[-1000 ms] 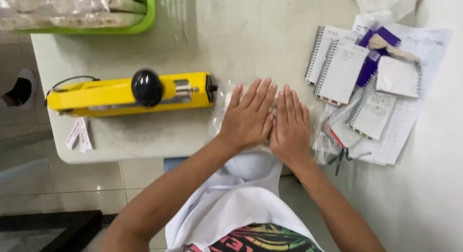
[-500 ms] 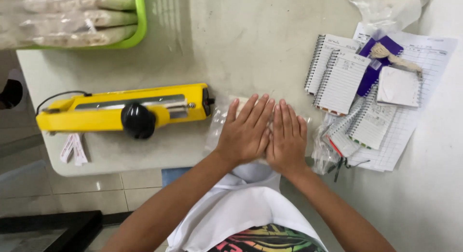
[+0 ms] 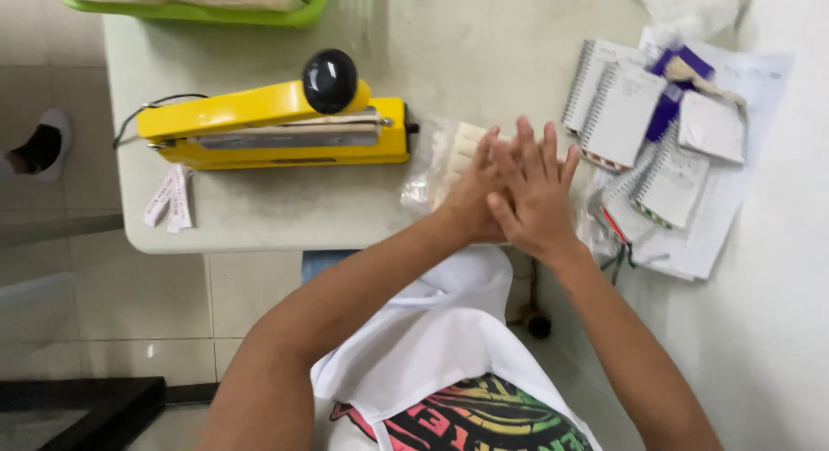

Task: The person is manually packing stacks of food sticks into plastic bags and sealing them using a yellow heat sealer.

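Bare forearms, bare hands (image 3: pixel 518 192), white T-shirt (image 3: pixel 432 339) with rainbow-coloured print on the chest

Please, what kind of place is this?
Probably a small packing table in a home or shop. A yellow heat sealer stands on the table, both hands press a clear bag of pale pieces, and spiral notebooks lie beside them.

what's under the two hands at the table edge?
A clear plastic bag of pale, blocky pieces lies on the table. The right hand overlaps the left hand, and both press flat on it. The bag's right part is covered, so its contents there cannot be seen.
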